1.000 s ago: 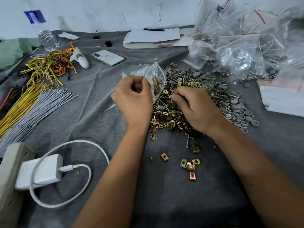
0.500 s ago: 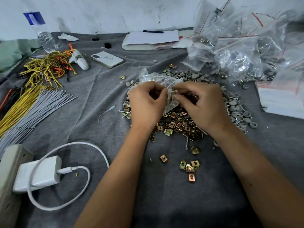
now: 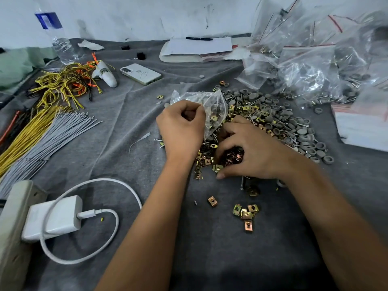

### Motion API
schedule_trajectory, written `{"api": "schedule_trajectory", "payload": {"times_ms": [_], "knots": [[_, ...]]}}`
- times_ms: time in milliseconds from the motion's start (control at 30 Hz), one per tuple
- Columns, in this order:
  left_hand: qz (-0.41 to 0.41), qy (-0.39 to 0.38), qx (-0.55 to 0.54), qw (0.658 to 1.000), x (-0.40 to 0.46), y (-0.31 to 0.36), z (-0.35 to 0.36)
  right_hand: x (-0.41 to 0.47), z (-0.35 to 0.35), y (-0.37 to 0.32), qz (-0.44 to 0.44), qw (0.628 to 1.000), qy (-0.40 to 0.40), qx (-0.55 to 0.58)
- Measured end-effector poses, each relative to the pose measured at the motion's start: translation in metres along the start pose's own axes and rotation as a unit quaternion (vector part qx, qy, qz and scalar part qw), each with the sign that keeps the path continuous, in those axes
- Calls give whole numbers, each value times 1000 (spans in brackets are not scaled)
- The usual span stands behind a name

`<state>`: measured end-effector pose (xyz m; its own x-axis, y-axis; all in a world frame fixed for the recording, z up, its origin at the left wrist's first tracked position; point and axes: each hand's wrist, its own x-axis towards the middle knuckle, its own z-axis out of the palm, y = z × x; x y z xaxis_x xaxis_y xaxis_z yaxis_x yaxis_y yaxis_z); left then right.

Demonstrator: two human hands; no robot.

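The left hand (image 3: 181, 131) kept its grip pinched on the plastic bag (image 3: 217, 108), just above the tabletop (image 3: 126, 164). The right hand (image 3: 254, 154) had left the bag for the clip-nut pile (image 3: 204, 161), grip curled; whether it clamped any clips could not be told.

No legible text: blue label on water bottle (image 3: 56, 36) blurred; scrawl on phone (image 3: 140, 74) back unreadable.
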<state>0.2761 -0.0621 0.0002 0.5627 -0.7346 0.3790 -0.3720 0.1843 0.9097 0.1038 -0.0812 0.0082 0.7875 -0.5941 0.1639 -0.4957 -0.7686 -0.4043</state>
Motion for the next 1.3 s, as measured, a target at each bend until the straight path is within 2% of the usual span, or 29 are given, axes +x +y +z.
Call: {"api": "schedule_trajectory", "payload": {"times_ms": [100, 333, 700, 933, 1033, 1300], "knots": [[-2, -1, 4, 1000, -1, 1, 0, 1, 0, 0, -6, 1000, 8, 4], [7, 3, 3, 1000, -1, 2, -1, 2, 1, 1, 33, 988, 92, 121], [1, 3, 7, 1000, -1, 3, 0, 0, 3, -5, 54, 967, 110, 222], [7, -22, 10, 1000, -2, 4, -1, 0, 1, 2, 94, 941, 224, 236], [7, -31, 17, 999, -4, 4, 0, 1, 0, 4, 106, 933, 234, 252], [9, -33, 18, 999, -4, 4, 0, -1, -2, 3, 105, 941, 241, 212]]}}
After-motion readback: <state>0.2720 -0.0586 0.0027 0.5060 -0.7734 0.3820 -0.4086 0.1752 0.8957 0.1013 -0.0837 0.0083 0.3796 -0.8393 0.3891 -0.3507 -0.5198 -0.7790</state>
